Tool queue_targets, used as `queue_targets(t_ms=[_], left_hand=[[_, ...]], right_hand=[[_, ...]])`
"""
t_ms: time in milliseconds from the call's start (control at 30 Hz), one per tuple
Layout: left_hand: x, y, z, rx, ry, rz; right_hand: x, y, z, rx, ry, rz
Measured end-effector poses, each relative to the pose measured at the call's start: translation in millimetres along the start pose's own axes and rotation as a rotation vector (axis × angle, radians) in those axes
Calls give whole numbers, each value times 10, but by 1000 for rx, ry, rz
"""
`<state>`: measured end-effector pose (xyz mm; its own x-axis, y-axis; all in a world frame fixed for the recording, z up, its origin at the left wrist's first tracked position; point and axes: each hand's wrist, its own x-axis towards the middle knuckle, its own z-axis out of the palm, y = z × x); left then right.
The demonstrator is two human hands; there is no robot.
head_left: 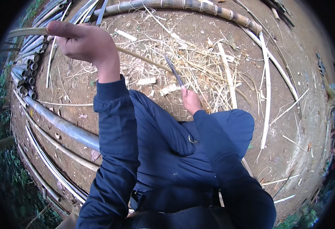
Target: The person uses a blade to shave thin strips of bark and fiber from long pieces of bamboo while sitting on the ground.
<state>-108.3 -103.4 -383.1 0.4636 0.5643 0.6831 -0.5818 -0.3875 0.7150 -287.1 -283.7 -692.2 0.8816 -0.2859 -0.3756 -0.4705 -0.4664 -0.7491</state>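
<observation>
My left hand (84, 41), raised at the upper left, is closed round a long thin bamboo strip (144, 59). One end of the strip runs out past my thumb to the left. Its other part slopes down to the right, toward the knife. Low over the shavings, my right hand (190, 100) grips a knife (174, 72) by its handle, the narrow dark blade pointing up and away to the left. Blade and strip come close together near the blade's middle; whether they touch I cannot tell. A pile of pale bamboo shavings (198, 74) lies beneath them.
A thick bamboo pole (159, 4) lies across the far side. Cut bamboo tubes (29, 72) are stacked at the far left, with a grey pole (66, 128) running toward me. Split bamboo slats (266, 95) lie on the dirt at right. My bent legs (163, 133) are just below the hands.
</observation>
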Motion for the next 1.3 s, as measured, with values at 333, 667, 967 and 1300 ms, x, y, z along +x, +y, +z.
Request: queue_targets(t_ms=[333, 667, 967, 1300], left_hand=[[31, 12, 104, 80, 49, -8], [139, -208, 47, 115, 29, -69], [212, -219, -71, 137, 52, -157], [251, -292, -34, 183, 66, 79]], right_hand=[[-27, 7, -36, -68, -23, 69], [21, 150, 28, 57, -34, 121], [-108, -339, -42, 161, 58, -81], [-105, -335, -143, -45, 25, -133]])
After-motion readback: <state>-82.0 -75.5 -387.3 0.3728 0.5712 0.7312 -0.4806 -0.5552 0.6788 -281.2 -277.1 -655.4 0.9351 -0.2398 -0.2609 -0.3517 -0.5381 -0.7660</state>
